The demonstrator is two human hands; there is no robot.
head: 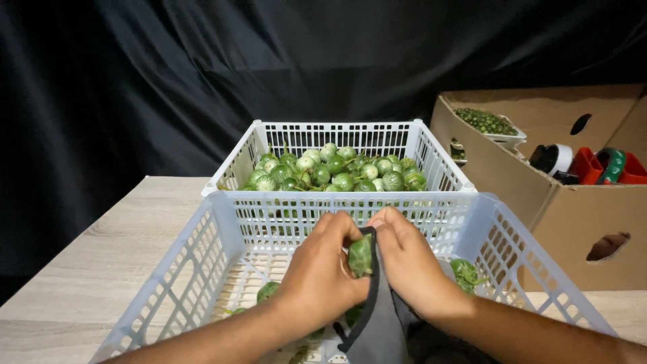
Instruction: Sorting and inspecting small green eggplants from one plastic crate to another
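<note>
Above the near basket, two bare hands meet around one small green eggplant.

Both hands are over the middle of the near basket: the left hand pinches the eggplant with its fingertips, and the right hand closes on it from the other side, together with the edge of a dark grey cloth bag that hangs down below the hands. A few more green eggplants lie on the bottom of the near basket, beside the wrists. Just behind the near basket, touching it, stands a second white basket full of round green eggplants. To the right of the near basket sits a cardboard box with a tray of small green vegetables and some red and white things inside.
</note>
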